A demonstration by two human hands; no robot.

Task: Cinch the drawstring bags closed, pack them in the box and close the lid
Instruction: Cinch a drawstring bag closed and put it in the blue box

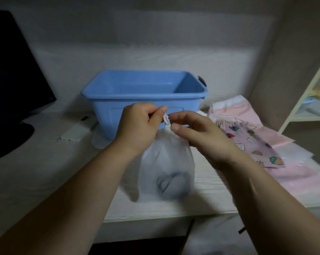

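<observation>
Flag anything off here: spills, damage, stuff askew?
Nothing looks spilled or damaged. One oddity: a whitish translucent piece pokes out from under the blue box at its front-left corner, so the box may not sit flat. The white bag, held by its cord in the left hand, looks cinched.
</observation>
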